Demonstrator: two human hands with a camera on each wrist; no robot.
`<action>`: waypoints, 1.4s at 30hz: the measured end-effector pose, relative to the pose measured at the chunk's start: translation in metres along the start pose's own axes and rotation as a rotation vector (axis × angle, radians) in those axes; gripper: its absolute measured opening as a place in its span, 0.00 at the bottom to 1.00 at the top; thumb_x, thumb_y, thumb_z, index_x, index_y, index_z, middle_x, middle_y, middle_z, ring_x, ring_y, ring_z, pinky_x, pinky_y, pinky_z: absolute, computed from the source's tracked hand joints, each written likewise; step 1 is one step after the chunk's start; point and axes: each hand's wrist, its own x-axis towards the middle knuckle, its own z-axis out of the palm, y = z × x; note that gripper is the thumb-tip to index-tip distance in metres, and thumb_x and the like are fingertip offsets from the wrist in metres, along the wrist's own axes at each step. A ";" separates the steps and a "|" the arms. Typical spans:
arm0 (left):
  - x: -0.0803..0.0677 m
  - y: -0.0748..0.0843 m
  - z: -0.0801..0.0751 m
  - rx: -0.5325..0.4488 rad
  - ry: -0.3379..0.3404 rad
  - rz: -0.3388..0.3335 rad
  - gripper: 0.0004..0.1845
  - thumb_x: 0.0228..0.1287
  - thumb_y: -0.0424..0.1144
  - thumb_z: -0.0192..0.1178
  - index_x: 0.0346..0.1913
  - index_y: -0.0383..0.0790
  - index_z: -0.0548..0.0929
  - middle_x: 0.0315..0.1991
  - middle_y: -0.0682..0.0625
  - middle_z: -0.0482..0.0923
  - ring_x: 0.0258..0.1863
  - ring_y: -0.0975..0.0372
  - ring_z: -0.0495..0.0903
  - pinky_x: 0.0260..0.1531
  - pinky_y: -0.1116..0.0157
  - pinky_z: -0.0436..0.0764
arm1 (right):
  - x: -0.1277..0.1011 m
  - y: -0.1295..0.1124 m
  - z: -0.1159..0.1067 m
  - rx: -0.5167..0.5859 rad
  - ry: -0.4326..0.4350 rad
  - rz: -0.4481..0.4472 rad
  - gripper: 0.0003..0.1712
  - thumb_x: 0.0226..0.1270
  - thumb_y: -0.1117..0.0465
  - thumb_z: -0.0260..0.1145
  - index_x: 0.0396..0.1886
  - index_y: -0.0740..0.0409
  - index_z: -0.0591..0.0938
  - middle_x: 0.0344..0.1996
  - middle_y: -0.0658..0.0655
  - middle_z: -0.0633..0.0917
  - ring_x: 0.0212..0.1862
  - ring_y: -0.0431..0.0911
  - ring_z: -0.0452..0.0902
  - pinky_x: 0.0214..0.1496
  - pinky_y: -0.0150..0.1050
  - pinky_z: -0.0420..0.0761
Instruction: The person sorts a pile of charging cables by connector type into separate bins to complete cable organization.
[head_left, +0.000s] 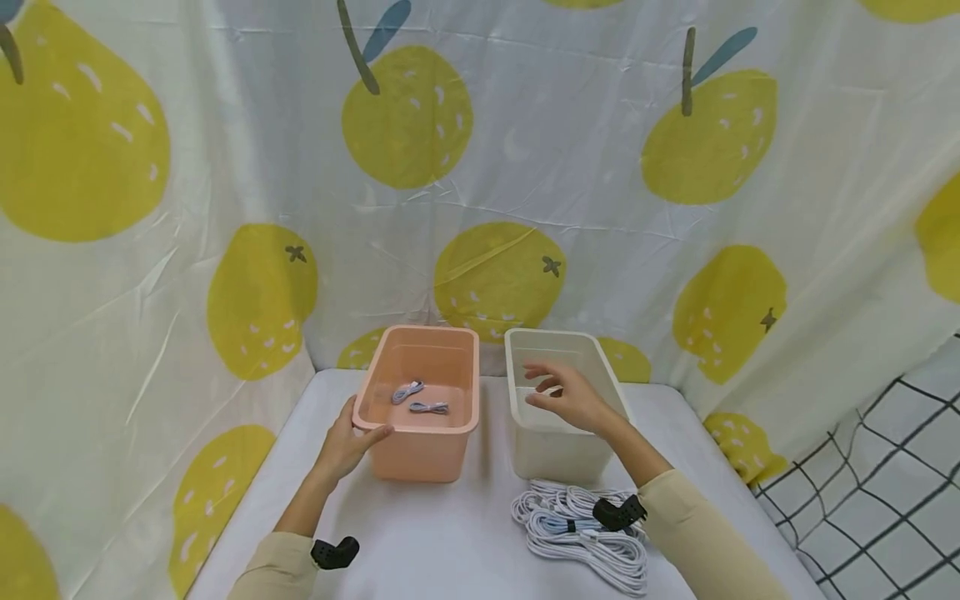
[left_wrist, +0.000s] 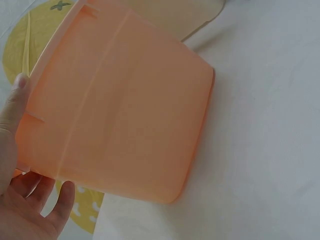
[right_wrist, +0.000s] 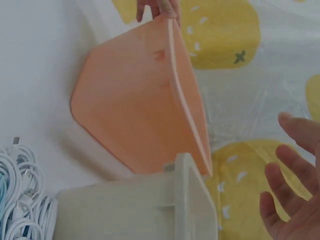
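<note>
My left hand (head_left: pixel 342 448) grips the near left corner of an orange plastic bin (head_left: pixel 417 457), thumb along the front rim and fingers at the left side. Two small bundled grey cables, one (head_left: pixel 407 392) lying behind the other (head_left: pixel 429 407), rest on that bin's floor. Over the opening of a cream plastic bin (head_left: pixel 558 450), my right hand (head_left: pixel 576 400) hovers with relaxed, slightly bent fingers and nothing between them. In the right wrist view the same hand (right_wrist: pixel 297 185) shows spread fingers, apart from both bins. Part of the cream bin's inside is hidden behind it.
A heap of coiled white cables (head_left: pixel 585 542), with a light blue one among them, lies on the white table (head_left: pixel 442 550) in front of the cream bin. A fruit-print curtain (head_left: pixel 525 167) hangs behind. Black wire mesh (head_left: pixel 885 483) stands at the right.
</note>
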 end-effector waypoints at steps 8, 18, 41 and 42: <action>0.002 -0.001 0.001 -0.008 0.001 -0.009 0.55 0.65 0.50 0.74 0.82 0.35 0.49 0.77 0.32 0.58 0.75 0.39 0.58 0.70 0.38 0.61 | -0.031 0.007 -0.002 0.008 0.033 0.004 0.26 0.69 0.64 0.73 0.65 0.62 0.80 0.52 0.64 0.85 0.48 0.54 0.84 0.50 0.49 0.84; 0.001 -0.001 -0.002 -0.012 -0.005 -0.019 0.57 0.64 0.53 0.74 0.82 0.36 0.48 0.78 0.33 0.57 0.76 0.39 0.56 0.71 0.38 0.59 | -0.072 0.015 0.009 0.002 0.058 0.003 0.21 0.68 0.66 0.73 0.60 0.64 0.83 0.50 0.64 0.86 0.46 0.54 0.84 0.47 0.45 0.85; 0.001 -0.001 -0.001 -0.034 0.000 -0.014 0.55 0.66 0.50 0.73 0.82 0.37 0.48 0.78 0.33 0.57 0.76 0.39 0.56 0.71 0.38 0.59 | -0.150 0.074 0.056 0.015 0.022 0.193 0.17 0.68 0.61 0.74 0.55 0.61 0.85 0.45 0.58 0.88 0.43 0.44 0.83 0.44 0.41 0.84; 0.000 -0.002 -0.001 -0.031 0.001 -0.015 0.55 0.66 0.50 0.73 0.82 0.37 0.48 0.78 0.32 0.57 0.76 0.39 0.56 0.71 0.38 0.59 | -0.153 0.077 0.057 0.008 0.024 0.189 0.17 0.68 0.61 0.74 0.54 0.62 0.85 0.44 0.58 0.88 0.43 0.44 0.83 0.43 0.41 0.84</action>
